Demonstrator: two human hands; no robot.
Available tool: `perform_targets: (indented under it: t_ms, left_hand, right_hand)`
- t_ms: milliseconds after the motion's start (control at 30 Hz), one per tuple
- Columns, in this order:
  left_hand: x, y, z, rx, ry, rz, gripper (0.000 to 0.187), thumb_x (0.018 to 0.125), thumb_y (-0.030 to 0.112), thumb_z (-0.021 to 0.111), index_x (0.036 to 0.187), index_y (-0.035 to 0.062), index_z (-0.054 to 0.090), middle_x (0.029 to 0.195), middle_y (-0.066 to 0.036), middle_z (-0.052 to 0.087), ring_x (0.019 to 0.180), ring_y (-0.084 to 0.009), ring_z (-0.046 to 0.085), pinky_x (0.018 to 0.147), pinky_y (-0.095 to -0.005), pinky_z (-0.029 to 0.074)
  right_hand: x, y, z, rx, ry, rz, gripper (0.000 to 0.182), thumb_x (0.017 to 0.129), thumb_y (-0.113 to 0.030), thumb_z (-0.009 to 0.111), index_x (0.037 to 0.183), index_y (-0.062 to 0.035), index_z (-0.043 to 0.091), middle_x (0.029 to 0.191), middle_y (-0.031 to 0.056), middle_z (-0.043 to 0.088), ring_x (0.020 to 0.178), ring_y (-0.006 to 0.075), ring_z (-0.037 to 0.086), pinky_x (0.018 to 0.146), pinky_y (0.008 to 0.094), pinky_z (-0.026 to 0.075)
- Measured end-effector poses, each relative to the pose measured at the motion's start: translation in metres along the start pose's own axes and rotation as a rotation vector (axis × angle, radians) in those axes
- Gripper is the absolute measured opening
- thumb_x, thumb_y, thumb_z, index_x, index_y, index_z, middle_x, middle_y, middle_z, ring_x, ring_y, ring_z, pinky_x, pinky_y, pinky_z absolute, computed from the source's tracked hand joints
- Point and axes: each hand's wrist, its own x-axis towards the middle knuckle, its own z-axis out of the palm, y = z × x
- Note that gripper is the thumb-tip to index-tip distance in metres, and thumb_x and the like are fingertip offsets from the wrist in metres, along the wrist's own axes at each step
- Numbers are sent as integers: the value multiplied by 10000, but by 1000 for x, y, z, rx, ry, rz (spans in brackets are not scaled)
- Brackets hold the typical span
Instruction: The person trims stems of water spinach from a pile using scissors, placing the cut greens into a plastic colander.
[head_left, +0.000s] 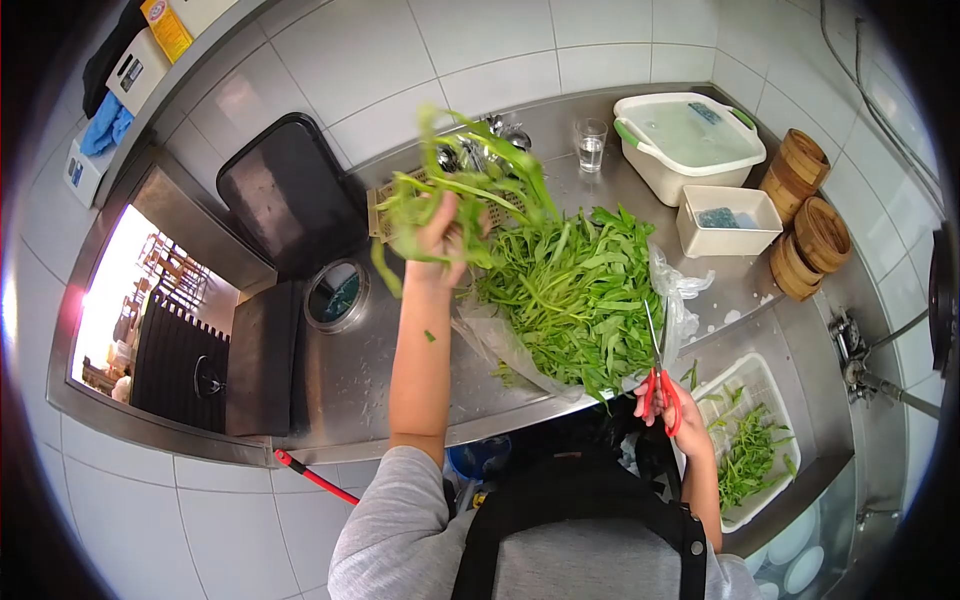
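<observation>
My left hand (pixel 440 238) is raised over the steel counter, closed round a bunch of green stems (pixel 470 185) that is blurred by motion. Beside it a large pile of leafy greens (pixel 570 290) lies on a clear plastic bag (pixel 680 290). Near the counter's front edge my right hand (pixel 672 405) holds red-handled scissors (pixel 657 375), their blades pointing away from me along the right side of the pile. A white basket (pixel 735 520) with cut green pieces (pixel 750 455) stands in the sink to the right.
At the back right are a lidded white tub (pixel 690 140), a small white bin (pixel 728 240), bamboo steamers (pixel 810 240) and a glass (pixel 590 148). A black tray (pixel 290 195) and a round container (pixel 337 296) are on the left. A faucet (pixel 850 350) is far right.
</observation>
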Motion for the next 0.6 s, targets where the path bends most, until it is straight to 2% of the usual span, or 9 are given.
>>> perform_targets:
  t_ms: [67,167,267,333,400,433,467,500,600]
  left_hand:
    - [11,3,-2,120,-108,-73,236,862,238,551,1018,65,513,896,-59,564,688,-131,523,567,-235,429]
    - [17,-4,9,417,31,-159,251,854,223,567,1033,54,517,875,-38,564,712,-114,539,584,-232,441]
    - [9,0,-12,255,83,-68,244,851,198,572,1038,51,521,859,-18,563,732,-98,545,606,-232,455]
    - [-11,5,-51,182,237,-88,225,853,171,562,1034,46,522,881,-19,558,774,-110,545,662,-247,465]
    - [-33,11,-100,330,380,101,141,840,198,567,944,124,508,887,3,545,756,-107,540,579,-251,450]
    - [-46,19,-122,402,577,61,193,827,190,586,991,117,514,911,-4,552,750,-107,545,535,-227,422]
    - [-56,32,-117,457,844,51,311,817,126,585,1103,50,490,934,-46,559,796,-144,547,626,-269,451]
    - [-70,41,-164,536,850,10,329,809,130,601,1111,57,495,904,-43,570,769,-141,559,586,-266,451]
    - [-103,66,-276,563,1049,-5,202,754,136,654,941,117,581,807,-16,587,601,-133,536,483,-264,437]
  right_hand:
    - [1,2,2,10,4,4,642,752,-536,581,1084,6,495,797,56,564,661,101,498,606,216,402]
    - [1,0,3,-10,6,25,676,742,-572,567,1077,11,497,798,60,560,661,104,500,599,219,399]
    - [0,3,7,-31,-20,47,714,736,-614,537,1068,16,497,799,68,558,661,105,498,592,220,394]
    - [-3,4,6,-15,49,60,746,733,-648,507,1062,21,495,791,72,555,651,108,494,586,221,390]
    - [-6,13,1,3,29,41,759,735,-662,488,1062,23,494,781,73,552,643,109,492,584,222,389]
    - [-8,16,-1,-14,61,56,764,733,-670,482,1062,20,495,771,72,551,638,107,492,581,222,388]
    - [-9,17,-3,-31,103,71,769,731,-677,476,1061,17,496,761,71,549,633,106,491,578,222,388]
    - [-10,18,-4,-31,122,63,766,733,-682,466,1055,11,500,747,67,551,628,104,492,574,221,386]
    - [-12,18,-10,-36,151,139,762,737,-685,453,1048,9,501,748,61,554,624,102,492,570,220,386]
